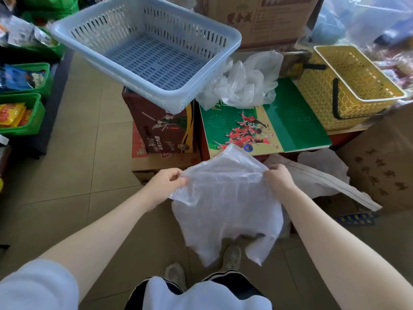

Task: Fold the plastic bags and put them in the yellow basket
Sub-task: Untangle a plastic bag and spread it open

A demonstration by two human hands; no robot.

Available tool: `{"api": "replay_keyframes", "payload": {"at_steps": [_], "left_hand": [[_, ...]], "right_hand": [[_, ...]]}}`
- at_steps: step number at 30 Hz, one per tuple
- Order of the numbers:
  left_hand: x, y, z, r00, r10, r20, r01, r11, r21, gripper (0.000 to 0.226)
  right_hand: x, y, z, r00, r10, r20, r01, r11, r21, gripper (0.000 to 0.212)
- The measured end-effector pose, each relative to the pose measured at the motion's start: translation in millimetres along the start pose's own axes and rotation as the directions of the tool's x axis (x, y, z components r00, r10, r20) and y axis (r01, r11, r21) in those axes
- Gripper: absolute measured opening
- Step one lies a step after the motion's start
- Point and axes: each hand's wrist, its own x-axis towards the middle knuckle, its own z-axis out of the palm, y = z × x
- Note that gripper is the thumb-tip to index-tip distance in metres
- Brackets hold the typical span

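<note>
Both hands, left hand (166, 180) and right hand (279, 176), pinch the plastic bag (225, 198) in mid-air; keep it taut, fold evenly, then carry it to the yellow basket (348, 86) at the box's far right corner.

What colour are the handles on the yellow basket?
Black. The handles on the yellow basket show best in the head view.

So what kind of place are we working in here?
Probably a small shop or its stockroom: green bins of packaged snacks at left, stacked printed cartons used as a table, and more boxes behind.
</note>
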Motion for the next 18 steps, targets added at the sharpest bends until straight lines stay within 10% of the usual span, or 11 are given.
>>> {"api": "replay_keyframes", "payload": {"at_steps": [2,5,9,14,18], "left_hand": [[5.3,20.4,2.8,0.996,0.074,0.041,-0.078,0.991,0.105,0.019],[11.0,55.4,12.0,0.964,0.178,0.198,-0.228,0.935,0.270,0.015],[19.0,84.3,23.9,0.943,0.299,0.149,-0.325,0.923,0.206,0.018],[21.9,81.8,21.6,0.986,0.148,0.076,-0.128,0.966,-0.223,0.077],[27.2,70.9,36.3,0.993,0.090,0.076,-0.086,0.995,-0.055,0.024]], "right_hand": [[-4.6,-1.6,1.9,0.967,-0.247,-0.057,0.224,0.939,-0.259,0.050],[-30.3,-25.2,8.3,0.630,-0.732,0.260,0.773,0.625,-0.112,0.057],[-38.9,-46.0,14.6,0.449,-0.810,0.377,0.886,0.350,-0.304,0.025],[-22.2,-42.9,-9.6,0.765,-0.581,0.277,0.599,0.800,0.024,0.022],[-3.5,-26.7,-29.6,0.815,-0.394,0.425,0.358,0.919,0.165,0.043]]}}
